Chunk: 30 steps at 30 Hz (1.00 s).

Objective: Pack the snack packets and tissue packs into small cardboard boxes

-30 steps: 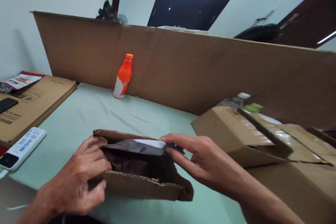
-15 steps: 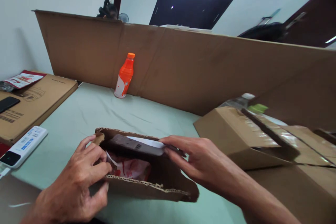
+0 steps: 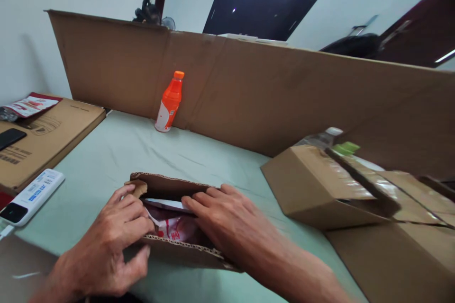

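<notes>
A small open-topped cardboard box (image 3: pixel 192 255) stands on the pale green cloth in front of me. My left hand (image 3: pixel 121 232) is closed on its left end, fingers curled over the rim by a torn flap (image 3: pixel 138 188). Inside lies a red-and-white printed packet (image 3: pixel 176 228). Behind that packet, a flat item with a whitish edge (image 3: pixel 165 204) sits low in the box. My right hand (image 3: pixel 222 220) reaches over the right end, its fingertips closed at the flat item's edge; the thumb is hidden inside the box.
An orange bottle (image 3: pixel 169 104) stands against a tall cardboard panel (image 3: pixel 270 94). At left are a white power bank (image 3: pixel 33 196) and a flat carton (image 3: pixel 57 128) bearing a black phone (image 3: pixel 10 138). Larger cardboard boxes (image 3: pixel 309 189) fill the right side. Someone's hair shows behind the panel.
My right hand has moved left and down, and the flat dark item has sunk deeper into the box. My left hand has kept its hold on the box's left end.
</notes>
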### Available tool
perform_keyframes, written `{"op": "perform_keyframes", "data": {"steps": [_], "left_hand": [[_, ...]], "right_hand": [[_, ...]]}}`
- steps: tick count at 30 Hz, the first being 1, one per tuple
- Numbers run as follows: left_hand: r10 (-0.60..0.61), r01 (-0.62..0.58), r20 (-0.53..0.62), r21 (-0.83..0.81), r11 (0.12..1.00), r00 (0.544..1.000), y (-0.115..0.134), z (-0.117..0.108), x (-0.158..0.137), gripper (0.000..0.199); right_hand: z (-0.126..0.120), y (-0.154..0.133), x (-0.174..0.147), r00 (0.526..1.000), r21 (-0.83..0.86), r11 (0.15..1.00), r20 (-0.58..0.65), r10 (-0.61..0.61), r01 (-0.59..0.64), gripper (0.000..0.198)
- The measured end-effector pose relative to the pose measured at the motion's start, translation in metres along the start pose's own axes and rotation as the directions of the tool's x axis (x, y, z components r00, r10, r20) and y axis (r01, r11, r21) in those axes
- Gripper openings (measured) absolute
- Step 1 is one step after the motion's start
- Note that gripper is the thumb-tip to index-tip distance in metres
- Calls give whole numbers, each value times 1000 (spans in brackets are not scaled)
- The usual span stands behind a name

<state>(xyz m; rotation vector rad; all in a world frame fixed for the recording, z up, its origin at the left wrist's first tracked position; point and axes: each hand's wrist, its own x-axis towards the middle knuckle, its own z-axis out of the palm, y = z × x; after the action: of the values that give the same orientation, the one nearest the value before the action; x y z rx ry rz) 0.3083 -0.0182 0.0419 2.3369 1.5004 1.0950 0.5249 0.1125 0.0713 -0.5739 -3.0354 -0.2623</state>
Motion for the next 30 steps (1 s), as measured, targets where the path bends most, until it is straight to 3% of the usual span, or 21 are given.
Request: {"op": "perform_keyframes", "data": {"steps": [7,12,16,26,30], "left_hand": [[-10,10,-12,3,1000,1000,-1,1,-1,18],[5,-5,-40,10,1000,999,-2,3,-3,19],[-4,4,-12,-13,1000,1000,-1,3,-4,19],[1,-1,-29,-15,1000,1000,-2,4,-4,20],[3,-4,-25,-30,1000,1000,-4,4,-4,20]], "right_hand": [[0,8,6,999,97,995,-35,-4,7,24],[6,5,12,992,260,966,120,-28,-4,17],[4,4,11,988,350,937,146,-49,-5,15],[7,9,-2,1000,389,921,31,2,-13,16],[10,8,6,998,380,925,55,-22,0,18]]}}
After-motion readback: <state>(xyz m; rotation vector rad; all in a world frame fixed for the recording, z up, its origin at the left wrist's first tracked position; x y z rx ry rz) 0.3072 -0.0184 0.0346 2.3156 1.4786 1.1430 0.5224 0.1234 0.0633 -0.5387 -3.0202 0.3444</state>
